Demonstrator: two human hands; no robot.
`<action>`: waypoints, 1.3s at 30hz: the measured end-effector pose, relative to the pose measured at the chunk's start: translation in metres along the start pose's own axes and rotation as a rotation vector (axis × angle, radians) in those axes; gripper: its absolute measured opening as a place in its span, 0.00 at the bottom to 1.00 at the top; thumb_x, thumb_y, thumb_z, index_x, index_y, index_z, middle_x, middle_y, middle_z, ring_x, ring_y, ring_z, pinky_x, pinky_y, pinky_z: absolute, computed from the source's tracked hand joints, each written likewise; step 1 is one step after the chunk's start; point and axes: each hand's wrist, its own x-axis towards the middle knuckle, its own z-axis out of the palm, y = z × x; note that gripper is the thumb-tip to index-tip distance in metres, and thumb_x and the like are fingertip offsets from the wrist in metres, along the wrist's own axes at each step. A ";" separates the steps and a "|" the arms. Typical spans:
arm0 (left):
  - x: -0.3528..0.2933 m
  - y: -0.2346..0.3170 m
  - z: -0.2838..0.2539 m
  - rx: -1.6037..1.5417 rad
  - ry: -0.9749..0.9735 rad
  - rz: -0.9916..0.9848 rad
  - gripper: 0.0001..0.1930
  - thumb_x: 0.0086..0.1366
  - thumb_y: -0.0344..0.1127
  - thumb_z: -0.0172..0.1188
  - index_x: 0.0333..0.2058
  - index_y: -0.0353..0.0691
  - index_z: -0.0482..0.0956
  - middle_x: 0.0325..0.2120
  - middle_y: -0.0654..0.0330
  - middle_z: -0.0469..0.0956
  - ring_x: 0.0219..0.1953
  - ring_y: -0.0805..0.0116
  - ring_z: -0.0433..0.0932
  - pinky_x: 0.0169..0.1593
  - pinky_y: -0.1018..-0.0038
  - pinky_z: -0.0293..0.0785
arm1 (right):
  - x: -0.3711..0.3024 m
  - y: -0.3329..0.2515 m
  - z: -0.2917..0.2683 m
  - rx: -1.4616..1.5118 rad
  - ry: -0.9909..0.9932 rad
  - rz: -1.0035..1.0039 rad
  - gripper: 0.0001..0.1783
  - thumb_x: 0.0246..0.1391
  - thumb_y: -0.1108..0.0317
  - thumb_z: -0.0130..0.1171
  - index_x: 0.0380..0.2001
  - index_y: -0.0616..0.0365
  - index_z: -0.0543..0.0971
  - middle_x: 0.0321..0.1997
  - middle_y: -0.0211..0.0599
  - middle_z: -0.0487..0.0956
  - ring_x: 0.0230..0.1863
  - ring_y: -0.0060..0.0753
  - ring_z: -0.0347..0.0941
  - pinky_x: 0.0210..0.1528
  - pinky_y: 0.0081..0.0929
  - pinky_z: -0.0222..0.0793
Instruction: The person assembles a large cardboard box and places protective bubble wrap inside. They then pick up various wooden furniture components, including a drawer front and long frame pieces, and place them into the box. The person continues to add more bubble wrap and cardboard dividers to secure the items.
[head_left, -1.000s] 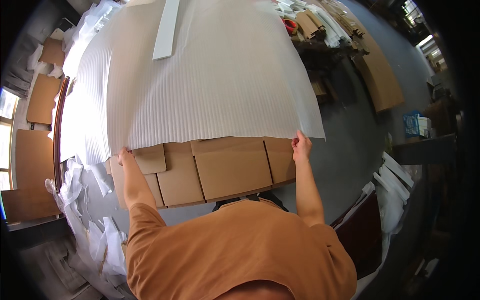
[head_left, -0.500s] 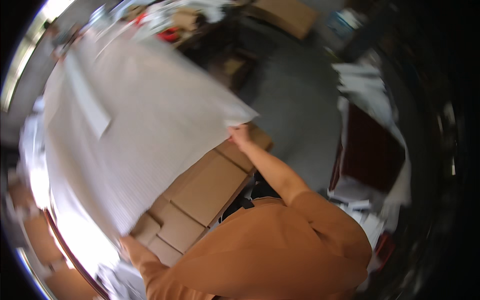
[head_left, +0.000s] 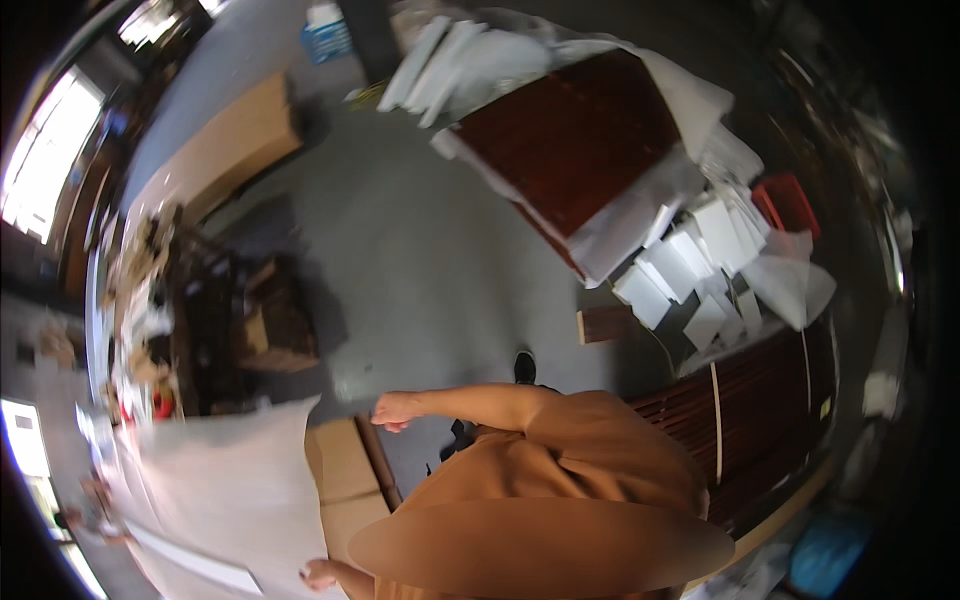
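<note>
A large off-white foam sheet [head_left: 225, 450] lies over brown cardboard boxes [head_left: 345, 465] at the lower left. My right hand [head_left: 398, 411] is closed in a loose fist just beyond the boxes' edge, apart from the sheet, with nothing visible in it. Close to the sheet's near edge is my left hand [head_left: 320, 575]. Its fingers are small and smeared, so I cannot tell whether they grip the sheet. A long white strip [head_left: 200, 560] rests on top of the sheet.
Dark red-brown panels [head_left: 580, 130] wrapped in white foam lie on the grey floor [head_left: 390, 240]. Beside them are white blocks [head_left: 690, 260] and a red crate [head_left: 787, 207]. Bundled dark slats [head_left: 760, 420] are at the right. Another person [head_left: 75, 518] is at the far left.
My right hand has let go of the sheet's corner. The view has swung to the right, so sheet and boxes now appear lower left and the wrapped panels nearer the middle.
</note>
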 end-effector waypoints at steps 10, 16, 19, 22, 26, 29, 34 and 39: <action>-0.326 0.327 0.025 -0.130 -2.038 0.890 0.16 0.60 0.32 0.53 0.46 0.34 0.70 0.33 0.61 0.76 0.32 0.74 0.74 0.33 0.81 0.70 | -0.190 0.172 -0.281 0.713 0.948 0.047 0.19 0.54 0.55 0.50 0.21 0.60 0.74 0.19 0.34 0.76 0.15 0.22 0.68 0.16 0.20 0.62; -0.406 0.409 0.077 0.075 -2.029 1.145 0.10 0.58 0.36 0.57 0.34 0.35 0.77 0.23 0.66 0.75 0.28 0.74 0.74 0.32 0.78 0.72 | -0.256 0.246 -0.339 1.215 1.359 0.208 0.14 0.51 0.58 0.52 0.25 0.59 0.74 0.21 0.36 0.77 0.17 0.24 0.71 0.17 0.19 0.67; -0.463 0.473 0.089 0.096 -1.942 1.022 0.07 0.59 0.34 0.54 0.26 0.38 0.76 0.18 0.66 0.73 0.25 0.74 0.75 0.26 0.79 0.71 | -0.268 0.326 -0.353 1.125 1.365 0.315 0.17 0.53 0.57 0.51 0.20 0.61 0.73 0.16 0.40 0.75 0.13 0.29 0.69 0.12 0.25 0.62; -0.518 0.517 0.079 0.026 -1.922 0.684 0.07 0.56 0.32 0.55 0.31 0.36 0.76 0.22 0.61 0.76 0.23 0.72 0.75 0.23 0.78 0.72 | -0.280 0.316 -0.376 1.272 1.476 0.448 0.14 0.51 0.59 0.52 0.26 0.61 0.73 0.17 0.38 0.75 0.15 0.29 0.71 0.13 0.25 0.65; -0.592 0.577 0.040 -0.067 -2.015 0.813 0.15 0.61 0.37 0.52 0.42 0.34 0.73 0.31 0.58 0.76 0.31 0.69 0.77 0.32 0.76 0.73 | -0.266 0.355 -0.411 1.319 1.444 0.380 0.20 0.51 0.51 0.52 0.21 0.59 0.74 0.15 0.35 0.73 0.10 0.25 0.66 0.11 0.20 0.61; -0.637 0.600 0.015 -0.035 -2.091 0.884 0.18 0.62 0.37 0.51 0.47 0.31 0.70 0.37 0.55 0.75 0.37 0.68 0.77 0.39 0.75 0.73 | -0.254 0.355 -0.453 1.331 1.688 0.398 0.22 0.48 0.43 0.55 0.23 0.52 0.74 0.13 0.29 0.71 0.11 0.21 0.64 0.12 0.18 0.59; -0.669 0.587 0.004 0.137 -2.008 0.804 0.19 0.62 0.39 0.51 0.47 0.32 0.70 0.36 0.56 0.76 0.38 0.68 0.77 0.41 0.74 0.72 | -0.216 0.466 -0.509 1.006 1.606 0.637 0.21 0.51 0.50 0.54 0.22 0.60 0.72 0.19 0.32 0.71 0.18 0.27 0.66 0.19 0.25 0.64; -0.703 0.563 -0.002 0.465 -1.945 0.715 0.17 0.61 0.37 0.52 0.47 0.33 0.71 0.34 0.58 0.76 0.38 0.69 0.77 0.39 0.75 0.72 | -0.245 0.470 -0.606 0.987 1.610 0.845 0.47 0.44 0.32 0.48 0.50 0.68 0.66 0.50 0.60 0.69 0.54 0.55 0.64 0.54 0.40 0.61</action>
